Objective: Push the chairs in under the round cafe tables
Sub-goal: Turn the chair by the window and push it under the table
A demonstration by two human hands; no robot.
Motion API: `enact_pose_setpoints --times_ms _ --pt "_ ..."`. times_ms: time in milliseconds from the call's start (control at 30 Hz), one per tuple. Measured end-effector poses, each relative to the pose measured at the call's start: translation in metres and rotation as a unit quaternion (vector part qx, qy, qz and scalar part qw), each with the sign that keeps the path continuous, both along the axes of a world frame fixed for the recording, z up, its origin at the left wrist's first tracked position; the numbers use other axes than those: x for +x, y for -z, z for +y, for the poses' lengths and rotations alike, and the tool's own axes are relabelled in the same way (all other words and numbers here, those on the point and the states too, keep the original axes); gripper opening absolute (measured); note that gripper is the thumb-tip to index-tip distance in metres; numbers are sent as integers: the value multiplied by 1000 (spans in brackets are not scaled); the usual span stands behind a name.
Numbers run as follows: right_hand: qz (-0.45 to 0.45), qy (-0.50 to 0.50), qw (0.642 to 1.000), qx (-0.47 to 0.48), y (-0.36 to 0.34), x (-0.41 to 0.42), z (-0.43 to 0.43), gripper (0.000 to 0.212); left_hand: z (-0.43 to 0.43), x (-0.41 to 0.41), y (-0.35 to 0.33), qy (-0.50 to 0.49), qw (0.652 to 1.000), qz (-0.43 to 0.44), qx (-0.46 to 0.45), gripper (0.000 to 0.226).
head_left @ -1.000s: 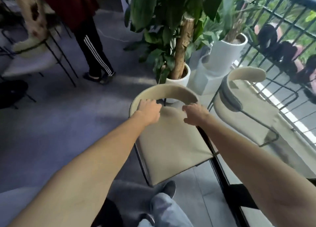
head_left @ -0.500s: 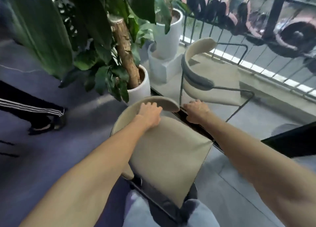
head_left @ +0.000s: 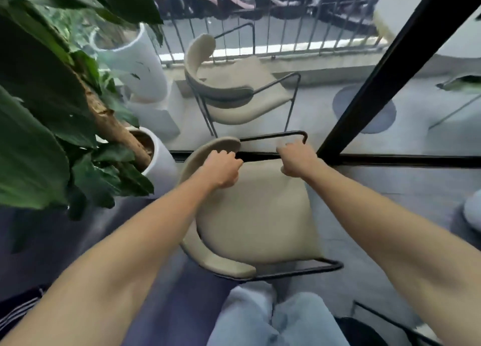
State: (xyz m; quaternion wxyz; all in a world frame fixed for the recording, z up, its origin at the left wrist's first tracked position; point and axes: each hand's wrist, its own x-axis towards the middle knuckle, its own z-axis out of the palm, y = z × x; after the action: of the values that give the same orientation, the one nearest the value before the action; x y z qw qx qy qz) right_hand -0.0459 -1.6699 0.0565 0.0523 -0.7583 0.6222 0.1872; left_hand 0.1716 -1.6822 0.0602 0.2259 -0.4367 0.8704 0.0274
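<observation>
A beige cushioned chair point(head_left: 263, 215) with a thin black metal frame and a curved backrest stands right in front of me. My left hand point(head_left: 224, 167) is closed on the far end of the curved backrest. My right hand point(head_left: 296, 158) grips the black frame bar at the chair's far edge. A second matching chair point(head_left: 234, 95) stands beyond the glass, near the railing. A round table base point(head_left: 364, 108) lies on the floor at the right behind the glass, and a pale tabletop edge point(head_left: 390, 14) shows at the upper right.
A large potted plant in a white pot point(head_left: 158, 158) crowds the left, with another white pot point(head_left: 135, 67) behind it. A black window frame post point(head_left: 377, 72) slants across the right, its sill point(head_left: 390, 160) just past the chair. A black railing point(head_left: 260, 33) closes the back. My legs point(head_left: 273, 317) are below.
The chair has swung round clockwise and my view has turned right with it. My right hand shifted from the backrest end to the black frame bar; the left hand stays on the backrest.
</observation>
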Motion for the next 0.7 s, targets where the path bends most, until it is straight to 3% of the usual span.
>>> enact_pose_setpoints --times_ms 233,500,700 --pt "-45 133 990 11 16 31 72 33 28 25 19 93 995 -24 -4 33" --pt "-65 205 976 43 45 111 178 39 97 91 37 169 985 -38 15 29" --pt "-123 268 952 78 69 181 220 50 124 139 53 213 970 -98 59 45"
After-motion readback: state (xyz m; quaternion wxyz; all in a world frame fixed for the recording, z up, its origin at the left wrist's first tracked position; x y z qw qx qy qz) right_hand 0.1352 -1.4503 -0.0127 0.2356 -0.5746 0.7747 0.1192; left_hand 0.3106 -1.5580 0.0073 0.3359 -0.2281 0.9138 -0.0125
